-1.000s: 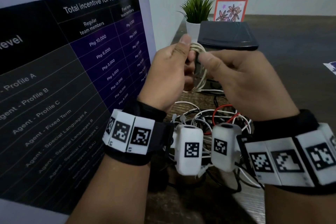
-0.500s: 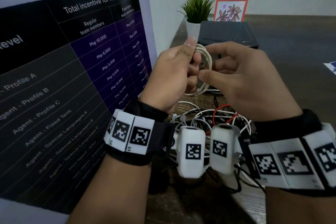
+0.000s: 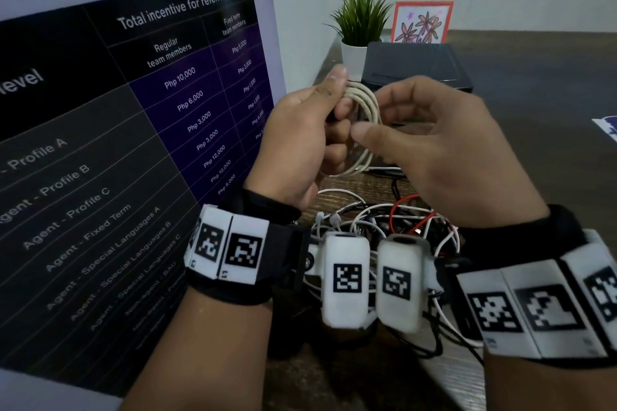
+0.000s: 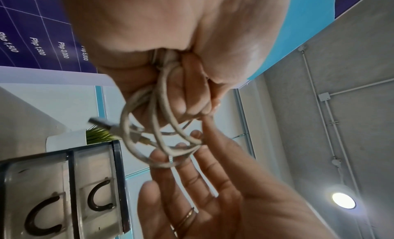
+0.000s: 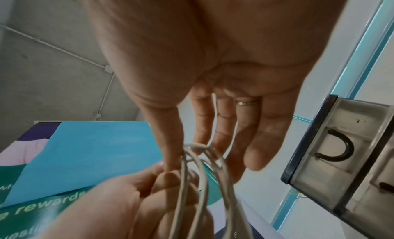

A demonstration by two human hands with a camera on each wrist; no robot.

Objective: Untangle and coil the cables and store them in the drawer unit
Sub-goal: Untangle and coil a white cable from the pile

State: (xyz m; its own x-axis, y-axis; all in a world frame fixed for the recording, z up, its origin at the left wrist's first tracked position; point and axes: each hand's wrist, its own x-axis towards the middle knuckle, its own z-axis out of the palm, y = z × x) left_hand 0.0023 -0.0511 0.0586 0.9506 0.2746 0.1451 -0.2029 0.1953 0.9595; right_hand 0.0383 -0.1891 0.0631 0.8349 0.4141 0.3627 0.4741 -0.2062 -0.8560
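A white cable coil [image 3: 365, 117] of several loops hangs from my left hand [image 3: 337, 100], whose thumb and curled fingers pinch its top. The left wrist view shows the coil [image 4: 157, 138] with a metal USB plug [image 4: 100, 123] sticking out to the side. My right hand [image 3: 377, 113] is beside the coil with fingers spread and relaxed; its fingertips [image 4: 181, 148] touch the loops. A tangle of white, red and black cables [image 3: 384, 220] lies on the table below my wrists. The dark drawer unit [image 3: 417, 67] stands just behind the hands, drawers closed [image 5: 341, 158].
A large printed poster board [image 3: 133, 143] stands close at the left. A potted plant [image 3: 360, 23] and a framed flower picture [image 3: 422, 22] sit behind the drawer unit. The wooden table [image 3: 551, 117] stretches to the right.
My right hand has released its thumb-and-finger pinch at the top of the coil and spread its fingers beside the loops. The left hand keeps holding the coil.
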